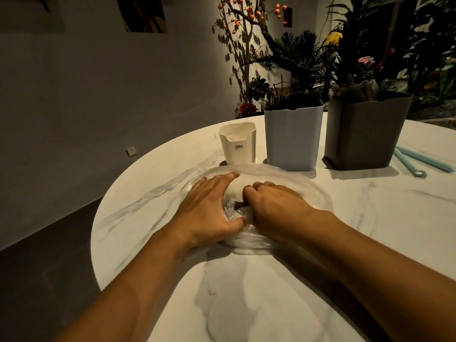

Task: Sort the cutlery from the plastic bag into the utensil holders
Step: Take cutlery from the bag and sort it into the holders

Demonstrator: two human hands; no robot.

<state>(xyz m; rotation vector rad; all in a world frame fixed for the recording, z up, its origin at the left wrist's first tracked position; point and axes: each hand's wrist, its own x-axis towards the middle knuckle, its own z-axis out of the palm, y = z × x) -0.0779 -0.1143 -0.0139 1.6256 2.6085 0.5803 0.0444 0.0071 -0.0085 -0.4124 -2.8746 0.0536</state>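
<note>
Cutlery pokes above the blue holder and grey holder at the table's far edge. Near its left edge, the left hand presses flat on the plastic bag; the right hand curls into it, with bare marble nearer.

Round white marbled surface in a dim room with plants.
Leafy plants and a branch of small orange fruits stand at one o'clock; two pale blue sticks lie at three o'clock; a wall socket at ten o'clock.
</note>
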